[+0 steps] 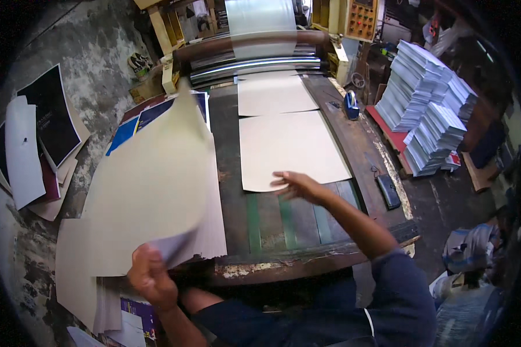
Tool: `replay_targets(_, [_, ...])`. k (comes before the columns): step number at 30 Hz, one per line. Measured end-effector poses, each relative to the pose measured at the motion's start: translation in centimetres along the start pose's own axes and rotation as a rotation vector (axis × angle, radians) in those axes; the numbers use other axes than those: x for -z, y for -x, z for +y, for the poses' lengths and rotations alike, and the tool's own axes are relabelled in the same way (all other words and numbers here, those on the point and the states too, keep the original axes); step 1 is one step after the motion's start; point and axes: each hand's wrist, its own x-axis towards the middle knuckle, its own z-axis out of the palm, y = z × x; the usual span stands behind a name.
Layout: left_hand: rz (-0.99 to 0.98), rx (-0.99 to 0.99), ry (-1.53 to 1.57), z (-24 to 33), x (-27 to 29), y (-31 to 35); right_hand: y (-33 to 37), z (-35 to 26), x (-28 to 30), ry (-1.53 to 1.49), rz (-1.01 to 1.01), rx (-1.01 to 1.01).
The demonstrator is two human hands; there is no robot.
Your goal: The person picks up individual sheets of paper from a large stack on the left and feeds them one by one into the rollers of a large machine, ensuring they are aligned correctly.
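Note:
My left hand (150,276) is closed on the near corner of a large cream sheet (147,179). The sheet is lifted and curved, its far corner blurred, above a stack of similar sheets (214,225). My right hand (295,186) is open, its fingers stretched out and slightly blurred, over the near edge of another cream sheet (295,147). I cannot tell whether the fingertips touch it. That sheet lies flat on the machine's feed table (272,225). Beyond it, a further cream sheet (272,95) reaches toward the metal rollers (255,66).
Clear film (260,23) hangs over the rollers. A blue tape dispenser (351,106) and a dark wallet-like case (388,192) sit on the table's right side. Tall stacks of white paper (414,87) stand at right. Loose printed sheets (52,124) lean at left.

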Motion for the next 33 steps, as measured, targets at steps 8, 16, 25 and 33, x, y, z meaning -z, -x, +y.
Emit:
replay_targets(8, [-0.64,-0.476,-0.127,4.0,-2.4,-0.9,11.6,-1.2,-7.4,-0.47,-0.229,0.087])
replay_targets(16, [-0.884,-0.421,-0.17,5.1,-3.1,0.0,13.6,2.2,-10.3,-0.567,0.091,0.029])
replay_targets(25, [-0.758,-0.25,-0.629,1.6,-1.1,-2.3,16.5,9.8,-11.2,-0.693,0.508,-0.204])
replay_targets(33, [-0.728,0.148,-0.116,0.3,-0.7,-2.4,11.9,13.6,-8.5,-0.756,0.65,-0.259])
